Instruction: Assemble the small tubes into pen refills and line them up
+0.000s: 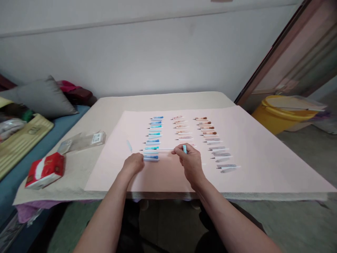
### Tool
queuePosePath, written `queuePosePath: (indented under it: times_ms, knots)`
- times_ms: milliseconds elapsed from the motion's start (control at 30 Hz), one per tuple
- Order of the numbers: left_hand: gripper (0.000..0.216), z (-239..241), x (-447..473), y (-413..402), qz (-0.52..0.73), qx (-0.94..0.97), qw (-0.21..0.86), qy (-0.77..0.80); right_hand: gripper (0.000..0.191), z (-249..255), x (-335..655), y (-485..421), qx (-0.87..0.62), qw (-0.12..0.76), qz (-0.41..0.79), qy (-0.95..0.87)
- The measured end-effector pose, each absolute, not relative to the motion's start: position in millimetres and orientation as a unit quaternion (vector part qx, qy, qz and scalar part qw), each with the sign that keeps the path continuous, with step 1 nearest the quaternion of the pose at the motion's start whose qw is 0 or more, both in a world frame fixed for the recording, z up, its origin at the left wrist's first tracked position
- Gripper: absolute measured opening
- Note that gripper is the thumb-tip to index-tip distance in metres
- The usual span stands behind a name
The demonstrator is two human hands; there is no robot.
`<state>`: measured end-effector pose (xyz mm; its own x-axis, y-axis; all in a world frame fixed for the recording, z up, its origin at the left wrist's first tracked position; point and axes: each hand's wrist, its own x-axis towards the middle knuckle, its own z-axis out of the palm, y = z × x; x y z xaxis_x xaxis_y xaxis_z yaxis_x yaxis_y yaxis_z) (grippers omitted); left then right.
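From the left, we have a red soft pack (45, 170) and clear packaging (81, 142) on the table (107, 105), then a pale blue tube (129, 146) alone on the pink sheet (171, 181). Next comes our left hand (134, 164), its fingers bunched at the left end of the lowest blue pen (151, 157); whether they grip it or merely rest there, we cannot tell. Above runs the column of blue and teal pens (156, 126). From a teal piece (152, 148) in it, a slim white rod (165, 150) stretches across to our right hand (191, 163), where thumb and forefinger are pinched on its right end. A light blue piece (184, 149) stands up from the same hand (how it is held there is hidden). Beyond lie the pink-toned pens (180, 126), then the brown and grey ones (209, 133).

We judge the rod light and fairly stiff, yet thin enough to bend under a hard squeeze. Being smooth, it may roll or slip, so we would pinch it lightly near its plain right end, clear of the dark points.
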<state>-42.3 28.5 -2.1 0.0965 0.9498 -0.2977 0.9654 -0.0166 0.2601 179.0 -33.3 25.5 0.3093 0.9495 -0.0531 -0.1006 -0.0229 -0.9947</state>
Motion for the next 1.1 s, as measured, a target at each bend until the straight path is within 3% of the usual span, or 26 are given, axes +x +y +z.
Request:
queuePosePath:
  times_ms: [100,233,433,767,1100]
  knots:
    - [0.005,13,-49,32,0.062,0.706,0.243,0.663,0.014,24,177,-33,-0.553,0.58,0.456,-0.388]
    - [0.008,36,-48,31,0.33,0.587,0.444,0.591,0.015,17,171,-33,-0.542,0.567,0.464,-0.412]
    - [0.025,48,-23,16,0.425,0.532,0.543,0.492,0.011,10,155,-33,-0.534,0.528,0.476,-0.457]
    - [0.013,59,5,-4,0.436,0.554,0.554,0.443,0.007,12,144,-36,-0.528,0.518,0.488,-0.462]
    - [0.011,49,25,-12,0.425,0.625,0.443,0.483,0.01,15,141,-38,-0.482,0.54,0.507,-0.469]
